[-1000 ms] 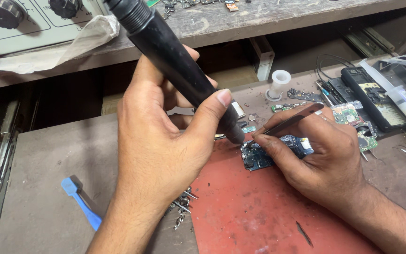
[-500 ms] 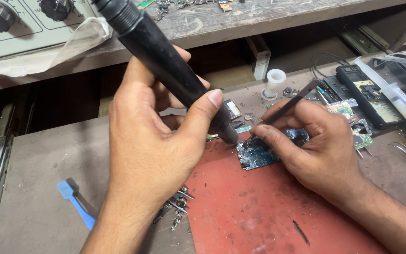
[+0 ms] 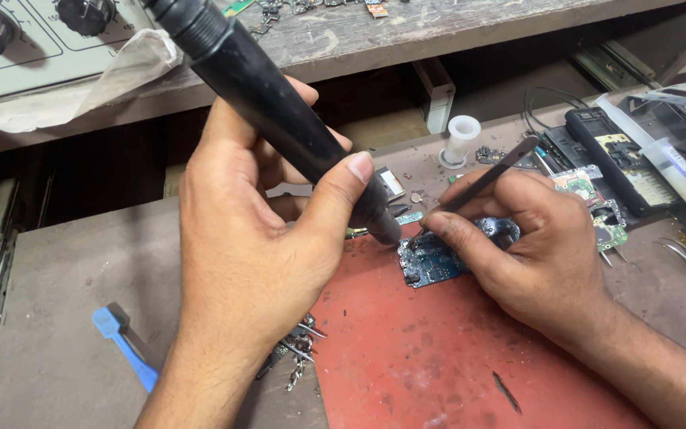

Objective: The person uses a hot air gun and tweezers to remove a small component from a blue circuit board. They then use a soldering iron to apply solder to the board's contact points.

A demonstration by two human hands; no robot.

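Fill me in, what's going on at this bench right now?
The left hand grips a thick black cylindrical heat tool, its nozzle angled down at a small blue circuit board on a red rubber work mat. The right hand pinches thin dark metal tweezers, steadying the board's edge. More circuit boards and phone parts lie to the right.

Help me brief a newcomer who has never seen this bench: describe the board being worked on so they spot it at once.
Find the red mat on the grey bench. At its upper edge, under the right hand and the black tool's tip, lies a small blue circuit board. The other boards nearby are green and lie off the mat.
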